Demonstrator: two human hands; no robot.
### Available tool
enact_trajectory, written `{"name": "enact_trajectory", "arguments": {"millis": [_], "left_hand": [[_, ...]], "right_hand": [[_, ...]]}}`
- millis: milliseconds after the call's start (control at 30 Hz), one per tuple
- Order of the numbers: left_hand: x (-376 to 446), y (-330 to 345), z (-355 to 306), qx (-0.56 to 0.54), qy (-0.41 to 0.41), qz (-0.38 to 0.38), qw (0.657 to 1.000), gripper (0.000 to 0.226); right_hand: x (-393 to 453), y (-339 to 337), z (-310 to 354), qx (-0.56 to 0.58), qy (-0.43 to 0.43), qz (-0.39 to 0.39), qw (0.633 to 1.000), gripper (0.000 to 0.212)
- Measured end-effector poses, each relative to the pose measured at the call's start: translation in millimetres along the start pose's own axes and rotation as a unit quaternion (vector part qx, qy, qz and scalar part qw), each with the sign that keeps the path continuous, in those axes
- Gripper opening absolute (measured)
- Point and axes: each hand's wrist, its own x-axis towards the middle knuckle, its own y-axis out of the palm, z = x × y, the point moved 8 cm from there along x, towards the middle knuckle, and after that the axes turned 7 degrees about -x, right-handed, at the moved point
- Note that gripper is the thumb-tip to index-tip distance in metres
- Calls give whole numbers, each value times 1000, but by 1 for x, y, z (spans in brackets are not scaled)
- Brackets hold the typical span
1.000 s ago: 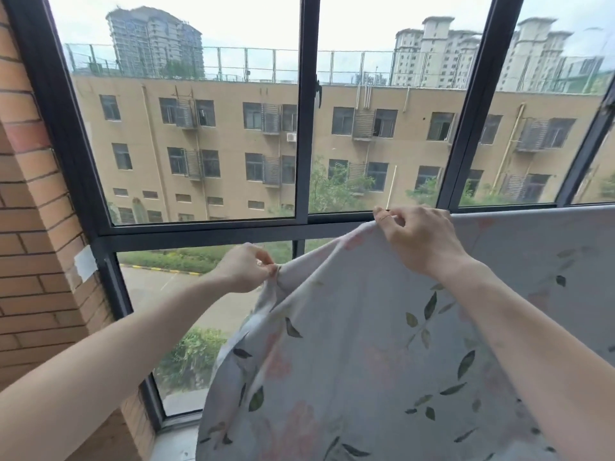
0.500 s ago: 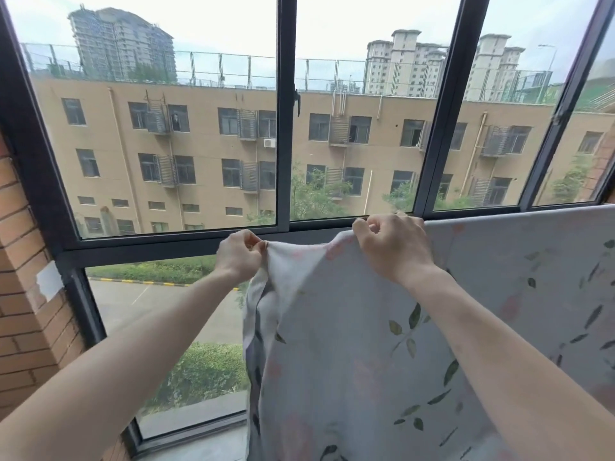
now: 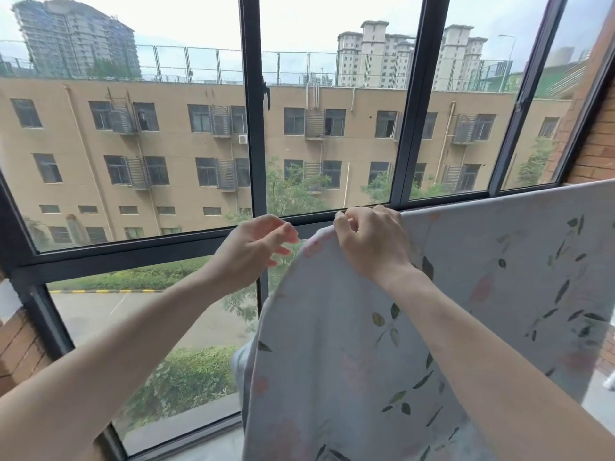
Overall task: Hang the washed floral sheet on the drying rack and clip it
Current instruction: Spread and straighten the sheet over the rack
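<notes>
Right hand (image 3: pixel 372 242) pinches floral sheet (image 3: pixel 499 277) top edge, rising rightward; left hand (image 3: pixel 253 254) spread.

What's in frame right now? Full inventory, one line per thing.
floral sheet: one, pale grey-white with green leaves and faded pink flowers; hangs across the right half, top edge running up to the right. What it hangs on is hidden.
window frame: one, dark metal, several panes, spans the view behind the sheet.
brick wall: two parts, red-brown, far left and far right edges.
building: one, tan, outside across the road; pale towers behind it.
hedge and trees: green, below outside.
left hand: one, fingers loosely spread, just left of the sheet's corner, holds nothing.
right hand: one, pinches the sheet's top edge near its left corner.
</notes>
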Motion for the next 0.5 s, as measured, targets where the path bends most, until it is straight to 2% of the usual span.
{"name": "enact_trajectory", "arguments": {"millis": [33,100,167,200,333,500], "left_hand": [[-7,8,-7,-1,12,30,999,23],[-23,23,-12,104,43,72,991,22],[-32,29,-11,230,85,54,968,21],[-34,29,-12,259,101,38,960,18],[-29,26,-8,274,93,36,957,6],[-22,30,-5,284,70,58,954,13]], "right_hand": [[0,1,1,7,-7,-8,1000,44],[-2,2,3,24,-17,-19,999,44],[-6,3,4,40,-26,-29,998,42],[-7,3,3,48,-32,-36,998,41],[-12,7,-10,50,-59,-37,996,39],[-9,4,-51,4,-44,-44,998,47]]}}
